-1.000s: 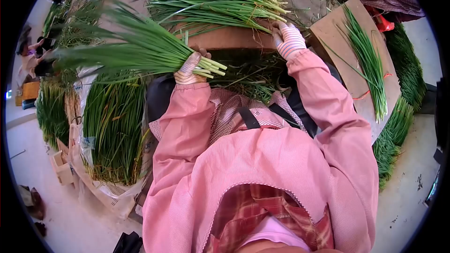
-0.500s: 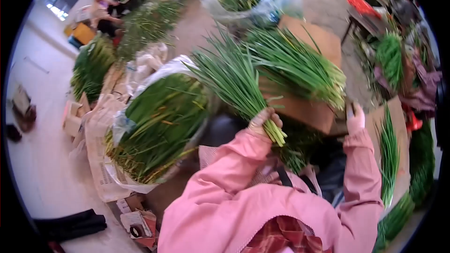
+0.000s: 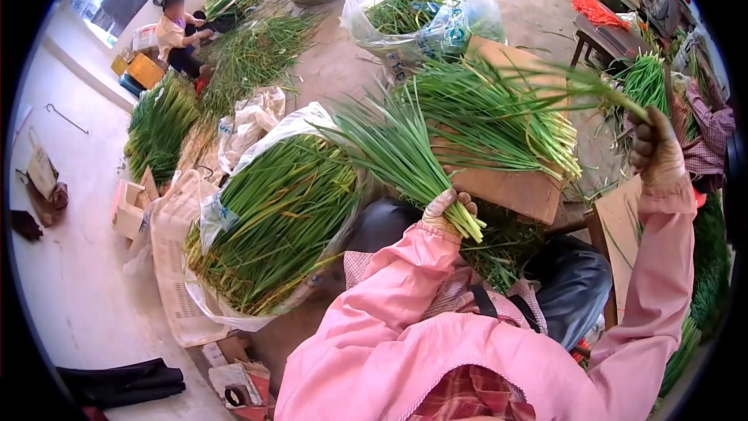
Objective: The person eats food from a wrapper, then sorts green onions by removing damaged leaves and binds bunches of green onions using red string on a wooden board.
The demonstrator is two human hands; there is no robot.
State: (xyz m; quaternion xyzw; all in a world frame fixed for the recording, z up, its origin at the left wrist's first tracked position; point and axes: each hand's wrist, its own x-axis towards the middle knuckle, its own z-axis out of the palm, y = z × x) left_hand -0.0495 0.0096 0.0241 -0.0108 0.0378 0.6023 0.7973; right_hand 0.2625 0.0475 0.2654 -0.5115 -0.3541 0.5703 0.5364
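Note:
My left hand [image 3: 446,212], in a thin stained glove, is closed round the pale stem ends of a thick bunch of garlic chives [image 3: 401,144]; its leaves fan up and to the left. Raised at the right, my gloved right hand [image 3: 657,150] grips a smaller bundle of garlic chives [image 3: 612,93], whose leaves point left and are smeared by motion. Between and beyond the hands, a pile of garlic chives [image 3: 491,113] lies on a brown cardboard sheet [image 3: 538,196]. To the left, a plastic-lined basket [image 3: 173,265] holds many more chives [image 3: 273,206].
A second board [image 3: 619,226] stands at my right, with green bundles [image 3: 705,265] beside it. A clear plastic bag [image 3: 475,4] of greens stands ahead. One person [image 3: 178,35] sits at the far left; others work at the far right near a small table [image 3: 612,35].
My right hand has risen up and right and now holds a small chive bundle. The chives that lay on the right-hand board are mostly gone from it. My left hand has barely moved.

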